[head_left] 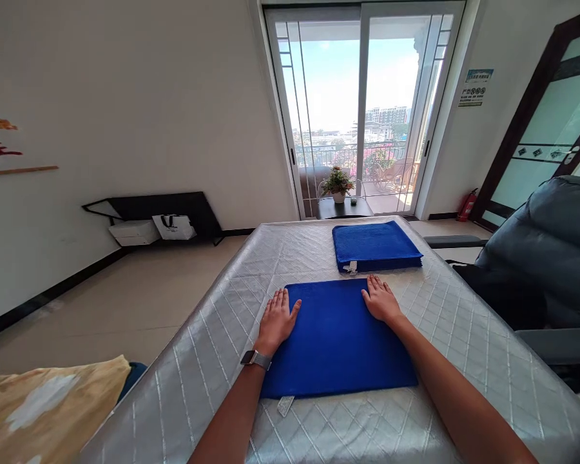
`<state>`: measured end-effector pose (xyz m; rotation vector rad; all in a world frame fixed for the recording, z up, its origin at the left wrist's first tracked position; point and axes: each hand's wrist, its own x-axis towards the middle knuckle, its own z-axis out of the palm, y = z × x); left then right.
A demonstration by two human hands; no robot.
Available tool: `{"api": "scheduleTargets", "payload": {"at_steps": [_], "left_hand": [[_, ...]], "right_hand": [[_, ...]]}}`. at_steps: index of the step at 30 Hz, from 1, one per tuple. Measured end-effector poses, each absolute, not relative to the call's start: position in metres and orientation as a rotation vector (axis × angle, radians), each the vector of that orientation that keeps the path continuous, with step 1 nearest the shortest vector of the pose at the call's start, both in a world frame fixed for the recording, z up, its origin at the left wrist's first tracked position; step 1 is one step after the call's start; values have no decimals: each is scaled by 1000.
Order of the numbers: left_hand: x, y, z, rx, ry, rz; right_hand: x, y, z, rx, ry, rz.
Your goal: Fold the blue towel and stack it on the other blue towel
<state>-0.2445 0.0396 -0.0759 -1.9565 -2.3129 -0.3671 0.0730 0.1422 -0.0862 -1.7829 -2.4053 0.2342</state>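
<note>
A flat blue cloth (343, 341) lies spread on the quilted silver table cover (212, 361), with a small white tag (285, 405) sticking out at its near left edge. My left hand (276, 319) rests flat on its far left corner, fingers stretched out, a watch on the wrist. On the far right corner lies my right hand (381, 299), palm down, the fingers extended and the thumb apart. Just beyond the cloth sits a neat stack of folded blue cloths (377, 243), a white tag hanging at its near left corner. Neither hand touches the stack.
A dark padded chair (551, 245) stands close by the table's right side. Yellowish fabric (53, 399) shows at the lower left. A potted plant (338, 183) is on a small table before the glass doors. A low black rack (164, 212) holds a white box and bag.
</note>
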Motion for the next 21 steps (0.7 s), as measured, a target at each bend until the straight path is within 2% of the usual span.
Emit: {"api": "scheduleTargets", "payload": {"at_steps": [8,13,17,21], "left_hand": [[-125,83,-70,-2560,-1908,-389],[-57,113,-73,-2543,-1869,-459],[-69,114,-77,-2446,-1947,-409],[-143,98,-80,-2280,-2088,-286]], "right_hand": [[72,142,-83,-1772,-2406,223],[76,140,-82,-1730,-2458,200],[75,139,-81,-1734,-2423,211],[73,139,-79,-1742,-2388,256]]}}
